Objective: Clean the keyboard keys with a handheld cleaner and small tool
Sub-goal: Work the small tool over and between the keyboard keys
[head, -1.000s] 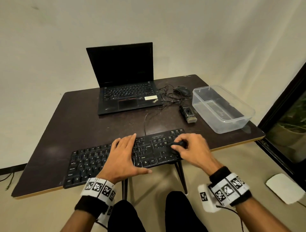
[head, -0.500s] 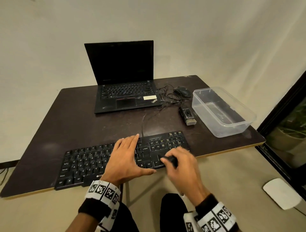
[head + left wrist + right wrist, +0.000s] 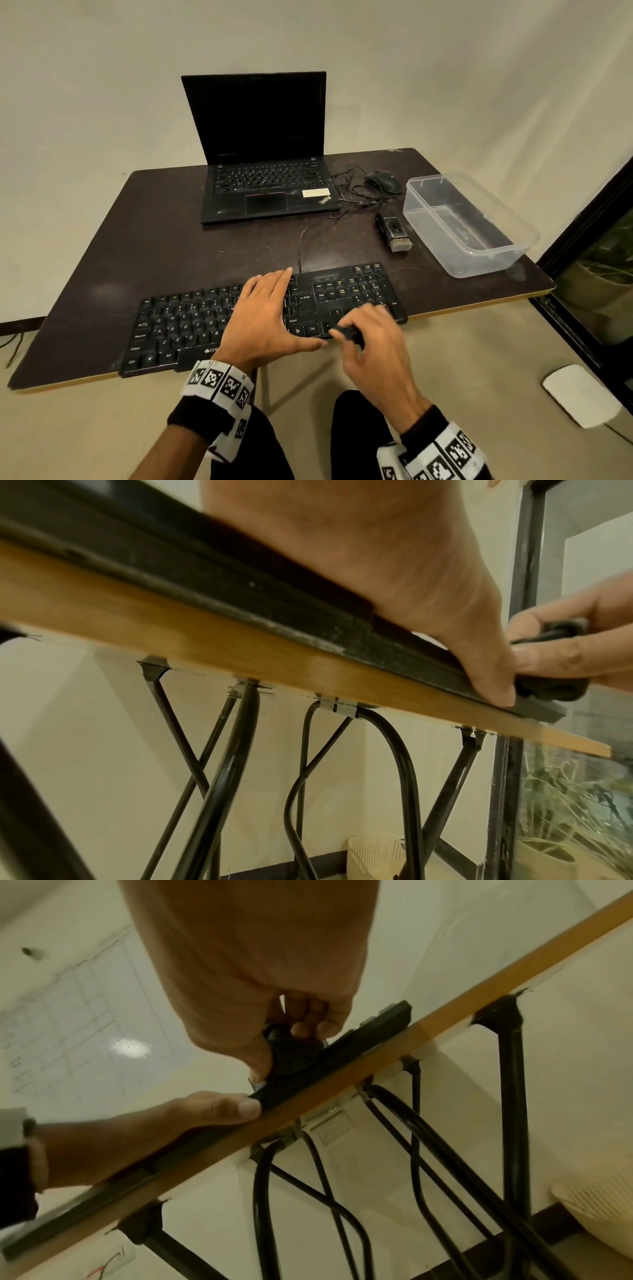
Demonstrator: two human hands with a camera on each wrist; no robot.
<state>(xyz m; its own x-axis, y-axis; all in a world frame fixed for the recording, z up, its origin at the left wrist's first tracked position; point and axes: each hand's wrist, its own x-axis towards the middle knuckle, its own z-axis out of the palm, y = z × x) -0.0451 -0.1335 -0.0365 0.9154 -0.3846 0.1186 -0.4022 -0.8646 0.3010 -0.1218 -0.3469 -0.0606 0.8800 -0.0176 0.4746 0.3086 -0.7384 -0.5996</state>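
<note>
A black keyboard [image 3: 178, 325] lies along the front edge of the dark table [image 3: 154, 222]. My left hand [image 3: 263, 315] lies flat on its middle keys, fingers straight, thumb out along the front edge [image 3: 240, 1107]. My right hand [image 3: 370, 339] grips a small black tool [image 3: 347, 333] and holds it against the keys at the keyboard's lower right. In the right wrist view the small black tool [image 3: 291, 1053] sits between thumb and fingers, against the keyboard [image 3: 308, 1069]. A black handheld cleaner with a brush end [image 3: 394, 231] lies on the table behind the keyboard.
An open black laptop [image 3: 263, 164] stands at the back, with a wired mouse [image 3: 382, 180] and tangled cable to its right. A clear plastic container [image 3: 469, 222] sits at the right edge. Under the table are black metal legs [image 3: 240, 750].
My right hand has drawn the tool from the upper number pad toward me to the keyboard's front right edge. The left hand stayed flat on the keys.
</note>
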